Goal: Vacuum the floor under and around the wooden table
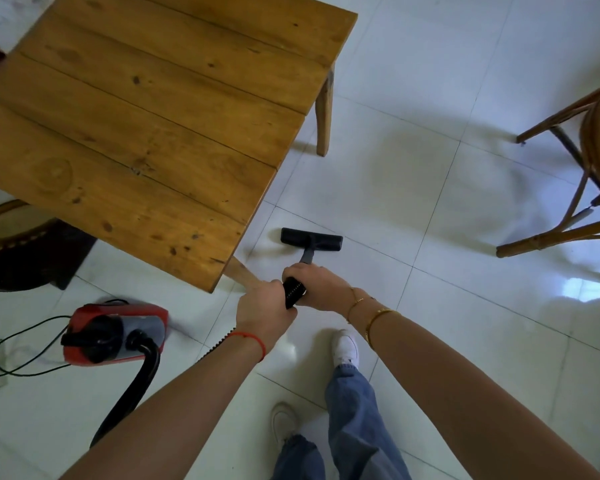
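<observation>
Beside the wooden table (146, 126): both hands grip the vacuum wand (294, 292).
Left hand (264, 308) and right hand (317, 287) fingers curl round it; nozzle (311, 240) on the floor (430, 202) near a table leg (241, 271); canister (115, 332) left, rattan chair (589, 161) right.

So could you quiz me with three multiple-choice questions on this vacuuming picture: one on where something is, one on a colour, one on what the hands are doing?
1. Where is the vacuum head?
A. on the tiles beside the wooden table
B. on the tabletop
C. under the rattan chair

2. What colour is the vacuum body?
A. blue
B. red and grey
C. yellow

3. What are the hands doing?
A. both hang idle
B. one lifts the table
C. both grip the wand

Answers: 1 A, the head lies on white floor just off the table's near corner. 2 B, its casing is red with a grey panel. 3 C, the left hand and right hand wrap the black tube.
</observation>
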`<state>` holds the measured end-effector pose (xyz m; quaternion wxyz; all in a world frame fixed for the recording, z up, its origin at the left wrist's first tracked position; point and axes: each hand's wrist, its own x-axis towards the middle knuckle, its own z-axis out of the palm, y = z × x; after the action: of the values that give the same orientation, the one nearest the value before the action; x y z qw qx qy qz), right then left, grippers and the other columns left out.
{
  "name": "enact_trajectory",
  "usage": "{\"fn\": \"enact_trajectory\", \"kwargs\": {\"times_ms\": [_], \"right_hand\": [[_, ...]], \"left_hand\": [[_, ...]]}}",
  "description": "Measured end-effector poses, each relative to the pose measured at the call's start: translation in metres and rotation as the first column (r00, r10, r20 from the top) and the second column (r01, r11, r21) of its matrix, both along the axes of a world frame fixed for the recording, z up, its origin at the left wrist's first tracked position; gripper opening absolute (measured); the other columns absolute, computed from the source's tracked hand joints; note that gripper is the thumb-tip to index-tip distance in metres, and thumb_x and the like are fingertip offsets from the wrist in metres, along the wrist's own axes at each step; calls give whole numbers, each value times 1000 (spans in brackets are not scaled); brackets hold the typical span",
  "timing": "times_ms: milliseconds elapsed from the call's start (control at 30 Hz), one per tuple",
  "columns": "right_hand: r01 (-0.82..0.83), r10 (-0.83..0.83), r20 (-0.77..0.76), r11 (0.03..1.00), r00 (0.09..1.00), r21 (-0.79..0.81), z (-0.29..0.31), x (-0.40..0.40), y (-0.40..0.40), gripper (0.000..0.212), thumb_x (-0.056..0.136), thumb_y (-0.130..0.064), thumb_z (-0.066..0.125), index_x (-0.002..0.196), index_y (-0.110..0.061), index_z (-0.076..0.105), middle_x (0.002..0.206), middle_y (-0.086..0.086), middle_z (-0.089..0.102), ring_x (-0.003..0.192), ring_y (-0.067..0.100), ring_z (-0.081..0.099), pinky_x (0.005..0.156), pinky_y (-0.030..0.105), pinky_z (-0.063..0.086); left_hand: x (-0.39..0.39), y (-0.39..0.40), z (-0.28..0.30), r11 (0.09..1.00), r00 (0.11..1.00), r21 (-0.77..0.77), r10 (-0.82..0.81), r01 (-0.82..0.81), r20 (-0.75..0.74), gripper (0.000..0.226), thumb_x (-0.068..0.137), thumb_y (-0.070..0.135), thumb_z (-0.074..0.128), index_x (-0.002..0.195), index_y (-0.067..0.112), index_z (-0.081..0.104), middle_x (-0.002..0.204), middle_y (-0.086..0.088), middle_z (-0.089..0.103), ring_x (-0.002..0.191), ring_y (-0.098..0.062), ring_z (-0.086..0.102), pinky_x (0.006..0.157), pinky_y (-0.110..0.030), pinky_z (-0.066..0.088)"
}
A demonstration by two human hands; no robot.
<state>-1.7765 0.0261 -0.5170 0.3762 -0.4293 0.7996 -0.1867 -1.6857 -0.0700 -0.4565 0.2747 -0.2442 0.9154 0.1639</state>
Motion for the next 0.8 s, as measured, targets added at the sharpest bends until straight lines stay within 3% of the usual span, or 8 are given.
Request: {"fn": "enact_trajectory", "kwargs": {"times_ms": [200,467,667,800], "right_hand": [[53,-52,-30,998,998,17,-9,-73,-11,23,85,-17,65,105,-12,55,107,7,60,89,23,59,82,35,51],[53,-52,-57,998,997,30,-19,-172,-27,25,86,-16,66,108,-12,54,110,7,60,89,19,54,84,30,49],[21,-20,-69,999,997,26,-25,-213,-26,28,86,-14,66,111,-12,54,113,8,59,95,20,56,82,25,43],[6,-4,-62,1000,998,31,-25,-222,-22,30,86,-13,66,113,-12,54,115,8,58,101,23,57,87,29,47]], "left_hand": [[-78,-8,-11,1000,1000,-23,5,-5,-15,16,87,24,58,100,14,57,82,0,60,67,-15,54,63,-25,49],[-169,-19,-26,999,994,-18,47,-49,-102,19,91,25,56,105,13,58,82,-1,59,67,-13,54,64,-22,49],[-205,-16,-34,997,989,-10,75,-77,-128,18,91,26,56,102,12,57,75,1,54,64,-12,52,60,-20,46],[-212,-13,-35,997,991,-14,67,-70,-115,19,91,28,55,102,12,57,76,1,54,66,-12,53,63,-20,46]]}}
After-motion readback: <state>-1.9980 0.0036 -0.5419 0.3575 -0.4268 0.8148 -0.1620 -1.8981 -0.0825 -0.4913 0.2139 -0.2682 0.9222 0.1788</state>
